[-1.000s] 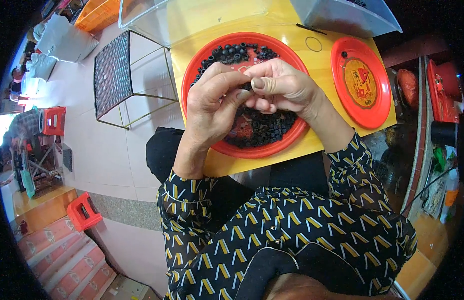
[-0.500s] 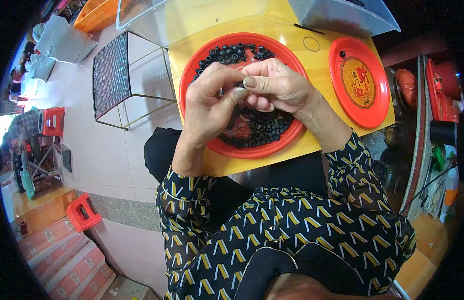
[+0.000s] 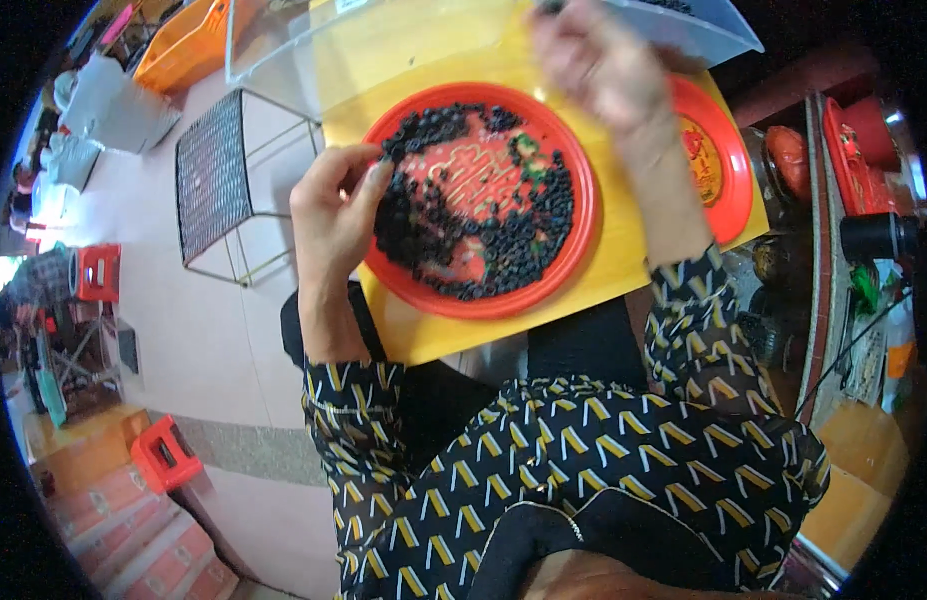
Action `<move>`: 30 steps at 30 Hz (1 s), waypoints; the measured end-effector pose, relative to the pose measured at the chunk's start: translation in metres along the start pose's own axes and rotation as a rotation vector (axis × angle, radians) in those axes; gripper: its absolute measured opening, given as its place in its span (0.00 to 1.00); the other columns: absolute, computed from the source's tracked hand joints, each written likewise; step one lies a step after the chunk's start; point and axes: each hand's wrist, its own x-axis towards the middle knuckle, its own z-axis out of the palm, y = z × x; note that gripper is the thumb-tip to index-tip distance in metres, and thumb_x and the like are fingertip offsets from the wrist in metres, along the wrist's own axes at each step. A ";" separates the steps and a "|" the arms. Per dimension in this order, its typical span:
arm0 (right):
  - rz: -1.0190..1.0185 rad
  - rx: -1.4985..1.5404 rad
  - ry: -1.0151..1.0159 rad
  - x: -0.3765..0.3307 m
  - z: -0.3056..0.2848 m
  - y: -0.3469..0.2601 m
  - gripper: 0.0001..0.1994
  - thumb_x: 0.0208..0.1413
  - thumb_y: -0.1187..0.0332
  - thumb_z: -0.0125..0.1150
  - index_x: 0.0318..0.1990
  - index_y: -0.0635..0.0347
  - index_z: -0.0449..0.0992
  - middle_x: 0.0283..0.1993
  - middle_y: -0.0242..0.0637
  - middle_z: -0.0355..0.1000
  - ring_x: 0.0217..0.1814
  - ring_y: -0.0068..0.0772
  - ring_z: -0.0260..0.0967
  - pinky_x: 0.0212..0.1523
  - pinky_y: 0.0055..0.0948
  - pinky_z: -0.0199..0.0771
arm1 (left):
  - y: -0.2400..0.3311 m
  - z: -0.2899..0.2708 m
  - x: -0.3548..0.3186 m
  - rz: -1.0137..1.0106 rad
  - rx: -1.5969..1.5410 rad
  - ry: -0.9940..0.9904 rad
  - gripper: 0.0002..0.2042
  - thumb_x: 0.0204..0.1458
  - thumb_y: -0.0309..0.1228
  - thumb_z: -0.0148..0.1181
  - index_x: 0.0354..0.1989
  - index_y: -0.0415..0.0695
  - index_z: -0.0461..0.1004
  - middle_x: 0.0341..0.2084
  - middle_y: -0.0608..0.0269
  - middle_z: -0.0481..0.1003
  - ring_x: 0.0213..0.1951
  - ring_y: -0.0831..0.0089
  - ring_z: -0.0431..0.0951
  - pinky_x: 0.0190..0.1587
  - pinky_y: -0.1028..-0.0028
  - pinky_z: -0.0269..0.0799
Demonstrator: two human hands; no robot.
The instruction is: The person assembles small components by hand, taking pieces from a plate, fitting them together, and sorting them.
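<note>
A red round tray (image 3: 586, 215) holds many small black ring-like parts (image 3: 523, 262), with bare patches of its patterned bottom showing. At its left rim is my left hand (image 3: 333, 205), thumb and forefinger closed together over the black parts; what sits between the fingertips is hidden. Raised beyond the tray's far right side, my right hand (image 3: 603, 70) is smeared by motion. A small dark part (image 3: 551, 6) shows at its fingertips, close to the top edge of the view.
The yellow tabletop (image 3: 423, 340) carries a clear plastic box (image 3: 283, 50) at the far left and another clear box (image 3: 718, 30) with black parts at the far right. A second red plate (image 3: 733, 215) lies to the right. A black woven stool (image 3: 211, 180) stands left.
My hands, together over the tray before, have parted. The left moved to the tray's left rim; the right swung up and away toward the far boxes. The view has shifted slightly.
</note>
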 end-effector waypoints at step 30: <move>-0.030 -1.638 -0.435 -0.033 0.035 0.089 0.04 0.39 0.76 0.55 0.25 0.65 0.68 0.28 0.46 0.65 0.35 0.48 0.65 0.36 0.38 0.65 | 0.008 0.023 -0.004 0.359 0.538 -0.447 0.09 0.28 0.20 0.55 0.23 0.38 0.72 0.24 0.54 0.68 0.32 0.55 0.67 0.36 0.62 0.64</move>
